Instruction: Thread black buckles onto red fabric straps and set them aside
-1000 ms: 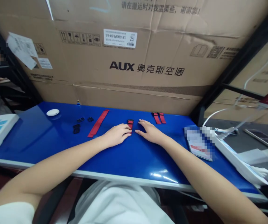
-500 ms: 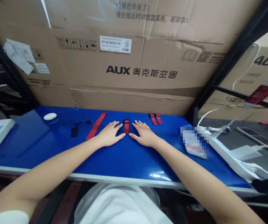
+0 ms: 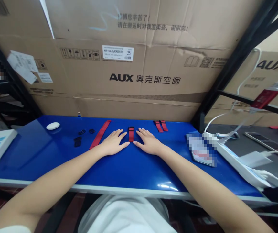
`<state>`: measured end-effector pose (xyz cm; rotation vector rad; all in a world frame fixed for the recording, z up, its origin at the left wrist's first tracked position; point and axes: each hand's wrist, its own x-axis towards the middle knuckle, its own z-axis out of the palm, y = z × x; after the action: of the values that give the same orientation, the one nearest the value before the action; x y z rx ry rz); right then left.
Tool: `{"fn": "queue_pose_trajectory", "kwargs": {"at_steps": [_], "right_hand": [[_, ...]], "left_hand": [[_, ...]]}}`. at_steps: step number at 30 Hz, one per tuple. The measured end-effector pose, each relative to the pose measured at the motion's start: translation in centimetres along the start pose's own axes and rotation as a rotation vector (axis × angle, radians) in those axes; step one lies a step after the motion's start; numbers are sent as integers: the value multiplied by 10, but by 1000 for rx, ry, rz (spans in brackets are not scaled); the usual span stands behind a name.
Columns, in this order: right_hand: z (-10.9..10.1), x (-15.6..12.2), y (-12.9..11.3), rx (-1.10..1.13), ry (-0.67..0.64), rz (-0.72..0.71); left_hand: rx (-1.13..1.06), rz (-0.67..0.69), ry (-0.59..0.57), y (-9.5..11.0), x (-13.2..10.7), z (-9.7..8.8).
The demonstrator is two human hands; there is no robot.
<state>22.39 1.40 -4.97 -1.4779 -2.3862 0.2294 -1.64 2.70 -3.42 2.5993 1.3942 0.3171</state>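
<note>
Head view shows, nearest, the blue table (image 3: 134,168). On it the left hand (image 3: 112,144) and right hand (image 3: 148,144) lie flat, fingers spread, holding nothing. Between them, just beside the fingertips, lies the short strap (image 3: 131,134). To lift it well, I judge, pinch near the buckle end. Further left lies a long strap (image 3: 100,134); further right, a folded strap (image 3: 160,126).

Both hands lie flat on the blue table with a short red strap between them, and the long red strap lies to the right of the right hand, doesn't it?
Not quite. In the head view, the long red strap lies left of the left hand, not right of the right hand. The rest holds: both hands lie flat on the blue table with the short red strap between them.
</note>
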Motion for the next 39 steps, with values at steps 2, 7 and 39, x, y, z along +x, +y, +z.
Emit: {"fn": "queue_pose_trajectory", "kwargs": {"at_steps": [2,7,39], "right_hand": [[0,0,0,-8,-1,4],[1,1,0,-10,-4,14],[-3,-2,-8,-95,70,-84]], "left_hand": [[-7,5,4,-1,0,1],[-12,21,25,-3,0,2],[299,-220,248,-1,0,-13]]}}
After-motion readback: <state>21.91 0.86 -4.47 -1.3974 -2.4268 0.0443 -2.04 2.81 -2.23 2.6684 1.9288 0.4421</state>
